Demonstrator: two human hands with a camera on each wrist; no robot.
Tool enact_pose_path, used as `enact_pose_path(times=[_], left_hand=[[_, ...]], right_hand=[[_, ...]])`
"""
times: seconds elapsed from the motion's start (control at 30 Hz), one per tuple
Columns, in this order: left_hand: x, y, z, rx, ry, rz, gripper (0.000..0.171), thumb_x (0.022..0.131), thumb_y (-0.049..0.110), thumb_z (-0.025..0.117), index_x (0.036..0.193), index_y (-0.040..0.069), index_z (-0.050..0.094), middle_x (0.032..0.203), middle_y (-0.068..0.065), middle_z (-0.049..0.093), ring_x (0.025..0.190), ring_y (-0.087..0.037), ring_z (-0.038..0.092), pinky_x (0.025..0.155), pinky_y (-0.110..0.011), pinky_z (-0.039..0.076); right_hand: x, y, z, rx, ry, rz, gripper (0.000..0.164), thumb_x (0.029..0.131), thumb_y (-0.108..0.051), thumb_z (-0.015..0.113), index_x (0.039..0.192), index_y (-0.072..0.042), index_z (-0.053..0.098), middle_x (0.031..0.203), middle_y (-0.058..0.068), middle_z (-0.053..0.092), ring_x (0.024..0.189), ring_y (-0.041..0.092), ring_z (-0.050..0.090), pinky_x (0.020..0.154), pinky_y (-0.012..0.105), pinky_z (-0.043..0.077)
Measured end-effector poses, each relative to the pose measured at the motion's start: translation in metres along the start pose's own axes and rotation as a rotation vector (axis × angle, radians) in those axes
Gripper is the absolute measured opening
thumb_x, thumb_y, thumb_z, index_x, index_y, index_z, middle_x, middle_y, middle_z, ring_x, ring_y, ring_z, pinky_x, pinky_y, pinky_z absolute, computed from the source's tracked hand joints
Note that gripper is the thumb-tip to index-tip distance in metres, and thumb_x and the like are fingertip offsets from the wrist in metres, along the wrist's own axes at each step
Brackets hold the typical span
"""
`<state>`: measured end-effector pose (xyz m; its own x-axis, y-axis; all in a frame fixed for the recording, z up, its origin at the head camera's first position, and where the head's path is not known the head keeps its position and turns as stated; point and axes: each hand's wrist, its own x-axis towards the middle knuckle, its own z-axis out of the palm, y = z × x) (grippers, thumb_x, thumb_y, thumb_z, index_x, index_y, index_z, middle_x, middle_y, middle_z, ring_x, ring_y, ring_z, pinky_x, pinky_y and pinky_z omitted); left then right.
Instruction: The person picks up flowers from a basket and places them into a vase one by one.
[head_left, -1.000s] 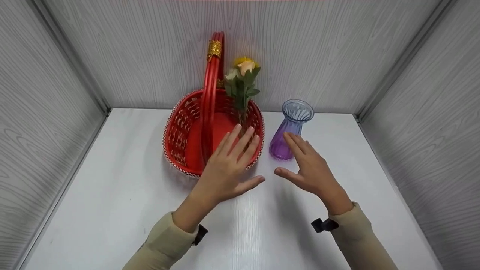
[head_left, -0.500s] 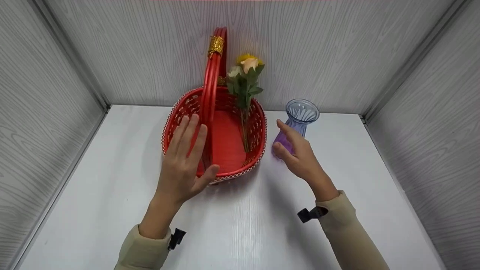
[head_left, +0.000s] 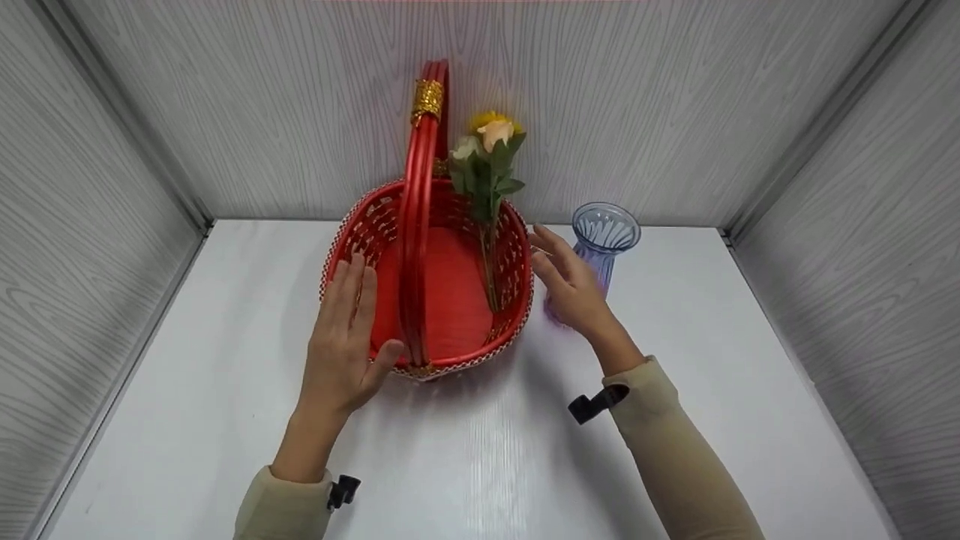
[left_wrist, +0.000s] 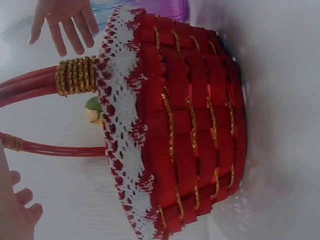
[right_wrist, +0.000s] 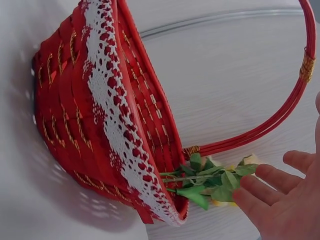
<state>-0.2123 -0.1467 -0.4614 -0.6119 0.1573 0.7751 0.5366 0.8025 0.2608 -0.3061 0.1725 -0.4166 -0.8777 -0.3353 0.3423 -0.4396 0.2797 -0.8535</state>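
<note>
A red woven basket (head_left: 450,300) with a tall hooped handle (head_left: 415,225) and a lace-trimmed rim stands against the back wall. Several artificial flowers (head_left: 487,161), yellow, peach and whitish, lean inside it over the back right rim. My left hand (head_left: 337,352), fingers straight and holding nothing, is over the basket's front left side; contact is unclear. Beside the right rim is my right hand (head_left: 574,292), fingers slightly bent with nothing in them. It partly hides the blue-and-purple glass vase (head_left: 606,229). In the right wrist view its fingers (right_wrist: 267,185) appear near the flowers.
The white tabletop (head_left: 465,457) extends in front of the basket and to both sides. Grey wood-grain panels (head_left: 637,97) enclose it at the back, left and right. A small black camera is strapped at each wrist.
My left hand has moved left from in front of the flower stems to the basket's left side. My right hand has shifted left from the vase toward the basket's right rim.
</note>
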Motion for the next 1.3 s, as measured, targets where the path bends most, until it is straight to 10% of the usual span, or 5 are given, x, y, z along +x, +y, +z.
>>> enact_pose_path(times=[0.67,1.3], left_hand=[[-0.035,-0.026,0.042,-0.006,-0.287,-0.201,0.067,0.100,0.051,0.044,0.158,0.019,0.030,0.160,-0.008,0.036,0.149,-0.034,0.029,0.120,-0.060,0.015],[-0.057,-0.020,0.033,-0.023,-0.135,-0.157,0.034,0.095,0.033,0.061,0.120,0.013,0.073,0.125,-0.010,0.070,0.131,-0.038,0.051,0.115,-0.063,0.024]], right_hand=[[0.032,0.025,0.044,0.718,0.221,0.363,0.054,0.108,-0.035,0.034,0.154,-0.006,0.035,0.154,0.020,0.041,0.143,0.035,0.039,0.119,0.045,0.031],[0.047,0.049,0.071,0.750,0.306,0.390,0.058,0.106,-0.022,0.043,0.157,-0.003,0.024,0.162,0.019,0.027,0.151,0.030,0.025,0.124,0.042,0.019]])
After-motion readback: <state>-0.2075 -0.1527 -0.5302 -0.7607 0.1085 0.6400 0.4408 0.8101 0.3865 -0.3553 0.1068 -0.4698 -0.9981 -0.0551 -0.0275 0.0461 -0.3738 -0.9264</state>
